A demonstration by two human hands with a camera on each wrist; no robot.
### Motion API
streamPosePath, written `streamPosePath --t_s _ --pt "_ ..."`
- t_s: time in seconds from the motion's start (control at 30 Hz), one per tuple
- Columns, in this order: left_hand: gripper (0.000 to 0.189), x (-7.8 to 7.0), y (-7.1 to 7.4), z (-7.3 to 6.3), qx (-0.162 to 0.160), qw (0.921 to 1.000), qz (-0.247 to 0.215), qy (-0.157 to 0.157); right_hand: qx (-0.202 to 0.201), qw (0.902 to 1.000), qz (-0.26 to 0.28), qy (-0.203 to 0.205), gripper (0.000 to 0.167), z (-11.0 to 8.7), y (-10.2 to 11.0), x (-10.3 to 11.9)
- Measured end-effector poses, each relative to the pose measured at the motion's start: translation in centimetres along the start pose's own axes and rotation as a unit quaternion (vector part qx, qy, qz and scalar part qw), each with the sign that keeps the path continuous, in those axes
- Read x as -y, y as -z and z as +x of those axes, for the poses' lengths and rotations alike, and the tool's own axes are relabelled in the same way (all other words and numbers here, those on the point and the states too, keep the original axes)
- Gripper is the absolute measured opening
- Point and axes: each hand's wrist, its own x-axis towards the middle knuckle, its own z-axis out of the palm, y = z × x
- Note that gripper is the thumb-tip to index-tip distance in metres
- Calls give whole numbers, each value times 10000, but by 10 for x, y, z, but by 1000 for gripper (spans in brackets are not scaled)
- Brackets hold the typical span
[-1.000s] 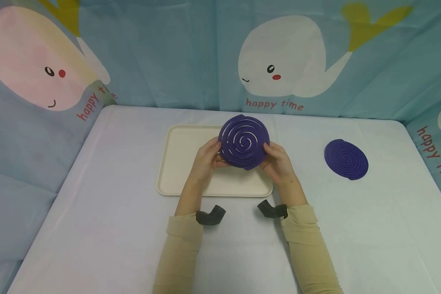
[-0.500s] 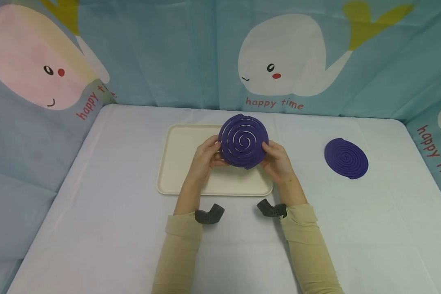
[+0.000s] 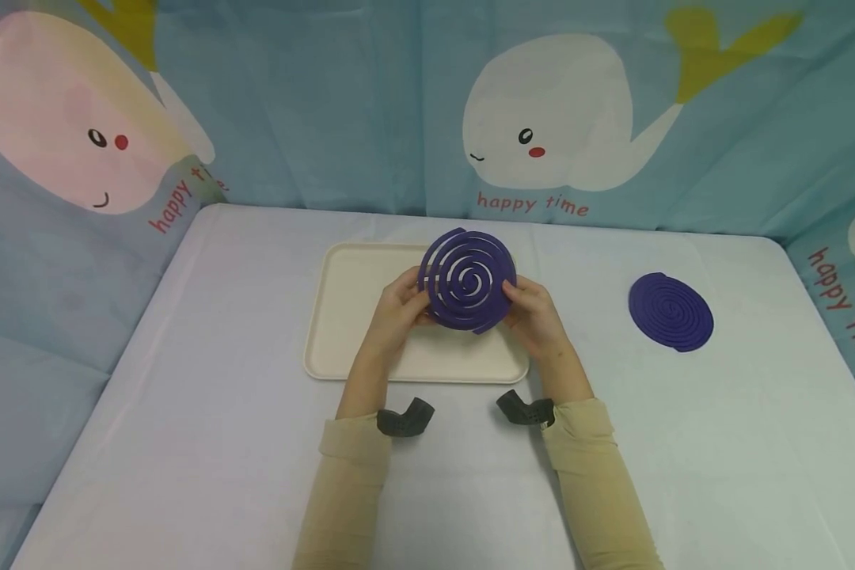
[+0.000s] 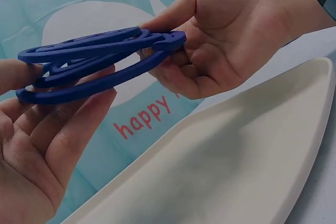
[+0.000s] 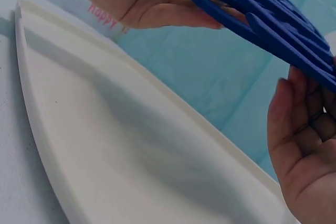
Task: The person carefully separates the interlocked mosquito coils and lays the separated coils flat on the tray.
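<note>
A purple spiral trivet (image 3: 497, 265) is held up over the tray by both hands. The left hand (image 3: 397, 309) pinches its left rim, thumb on top and fingers underneath. On the opposite rim, the right hand (image 3: 537, 317) has its thumb on the face and fingers behind. The coils stand apart, with gaps widest at the upper left. In the left wrist view the trivet (image 4: 79, 52), looking blue, is seen edge-on with its outer coil sagging below the others. The right wrist view shows the outer coil (image 5: 226, 17) spread away near the left hand (image 5: 152, 3).
Below the hands lies a cream rectangular tray (image 3: 349, 317), with shadows falling on it. A second purple spiral trivet (image 3: 673, 313) lies flat on the white table (image 3: 741, 443) at the right. Behind the table hangs a blue curtain (image 3: 328, 103) printed with whales.
The held trivet's coils have spread farther apart, mostly on the left side. Both hands have shifted slightly down and left in the head view. The second trivet stays put.
</note>
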Motion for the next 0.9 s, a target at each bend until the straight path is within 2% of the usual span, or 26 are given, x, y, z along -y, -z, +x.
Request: streamPosePath --t_s 0.17,0.5,0.7,0.9 --pt "33 1 3 -1 -51 9997 218 53 -145 9984 -552 -7 39 0 -1 0" --pt "32 1 6 1 -341 9990 243 181 -301 9922 -1211 -35 27 0 -2 1" --pt "32 0 6 1 -514 9981 171 281 -297 9930 -1135 128 29 0 -2 1" --pt "31 0 6 -1 -551 9979 137 315 -63 9978 -651 -56 29 0 1 2"
